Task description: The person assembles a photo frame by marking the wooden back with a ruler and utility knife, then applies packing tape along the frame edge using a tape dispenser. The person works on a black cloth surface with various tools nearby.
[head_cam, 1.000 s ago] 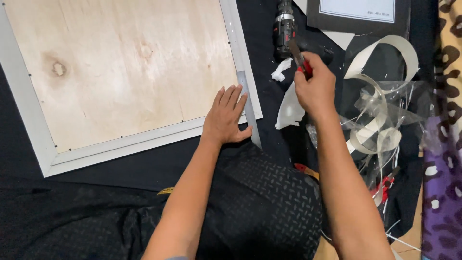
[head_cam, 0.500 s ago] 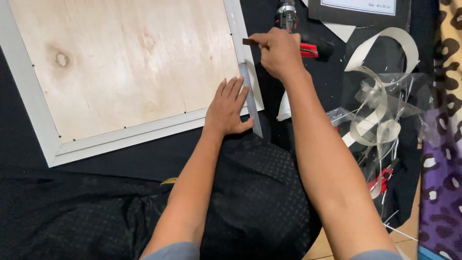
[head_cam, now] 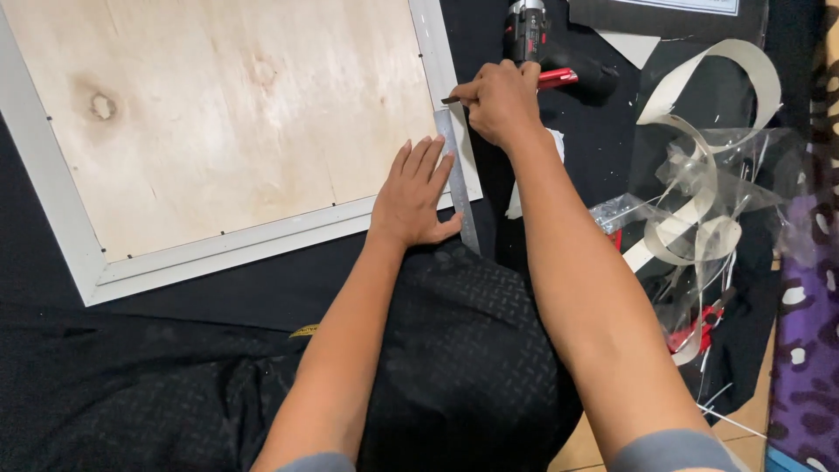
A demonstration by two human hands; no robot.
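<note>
A person's left hand [head_cam: 418, 197] lies flat, fingers spread and pressed down on a steel ruler [head_cam: 457, 179] set along the right rail of a white picture frame [head_cam: 52, 188], near its lower right corner. The right hand [head_cam: 498, 100] has its fingers pinched tightly around a small cutter [head_cam: 453, 100], whose tip meets the ruler's far end at the frame's edge.

The risk, by the look of it, sits with the left thumb and fingertips: they lie just beside the ruler's edge, and a blade that rides up over that thin metal strip could run into them. Uneven pressure could also let the ruler skid on the smooth rail and send the cut crooked.

The plywood backing [head_cam: 227, 114] is pale and matte, with a dark knot and faint grain, held by small pins around its border. Everything rests on black cloth [head_cam: 218, 297], while a diamond-textured black fabric [head_cam: 463, 358] covers the person's lap. To the right lie a red and black cordless drill [head_cam: 546, 44], curling strips of off-white tape [head_cam: 708, 175] and crumpled clear plastic film [head_cam: 725, 188], glossy and creased.
</note>
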